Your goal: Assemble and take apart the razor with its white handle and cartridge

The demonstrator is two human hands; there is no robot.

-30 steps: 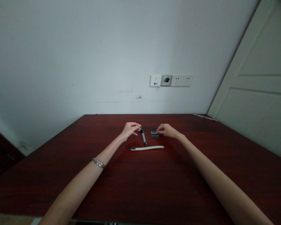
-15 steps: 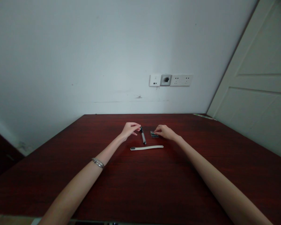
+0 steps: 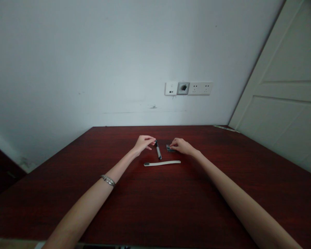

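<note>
My left hand [image 3: 143, 144] pinches the dark upper end of a slim black-and-grey tool, which looks like a razor [image 3: 159, 152]. Its handle slants down toward me, with the lower end at or just above the tabletop. To the right, the closed fingertips of my right hand [image 3: 180, 145] are on a small clear plastic case [image 3: 168, 149] with something dark inside. The fingers cover part of this case. Nearer to me lies a white toothbrush [image 3: 164, 163], its dark-bristled head pointing left; neither hand touches it.
All of this is on a dark red wooden table [image 3: 155, 204]. A white wall rises at its far edge, carrying a row of sockets [image 3: 188, 88]. On the right stands a pale panelled door [image 3: 287, 90]. A thin strip [image 3: 226, 129] lies by the back right corner.
Both hands keep almost the same places and grips. The whole view has shifted very slightly.
</note>
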